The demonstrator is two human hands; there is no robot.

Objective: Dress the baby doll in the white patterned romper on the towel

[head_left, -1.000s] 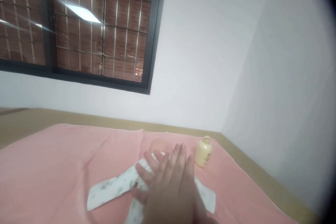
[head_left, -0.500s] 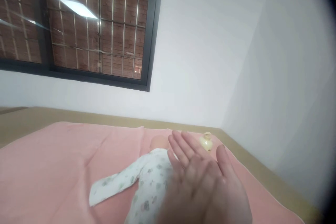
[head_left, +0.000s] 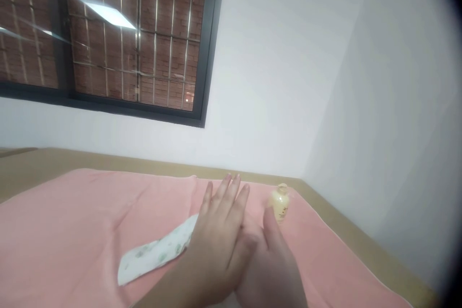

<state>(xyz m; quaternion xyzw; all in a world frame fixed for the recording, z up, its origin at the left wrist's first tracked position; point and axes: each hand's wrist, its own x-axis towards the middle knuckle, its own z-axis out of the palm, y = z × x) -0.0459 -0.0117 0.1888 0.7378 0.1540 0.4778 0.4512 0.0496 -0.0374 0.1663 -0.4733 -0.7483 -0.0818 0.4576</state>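
My left hand (head_left: 222, 236) lies palm down across my right hand (head_left: 270, 269), its fingers stretched out and pointing away from me. The right palm faces up beneath it, thumb apart, its fingers mostly covered. No object shows between the palms. Below them is a white garment (head_left: 157, 252) with a green and grey print; one long sleeve sticks out to the left, and my hands and forearm hide most of the rest. Just beyond my right thumb stands a pale yellow bottle (head_left: 280, 202) with a pump-like top and small dark print.
A pink cloth (head_left: 72, 231) with raised folds covers most of the tan surface (head_left: 346, 236) beneath. White walls (head_left: 267, 72) meet in a corner at the back right. A dark-framed window (head_left: 202, 82) with metal bars outside is at the upper left.
My left hand has slid forward over the right palm, and its fingers now reach past it. Both hands have shifted left, hiding the garment's body and the rounded skin-toned shape above it.
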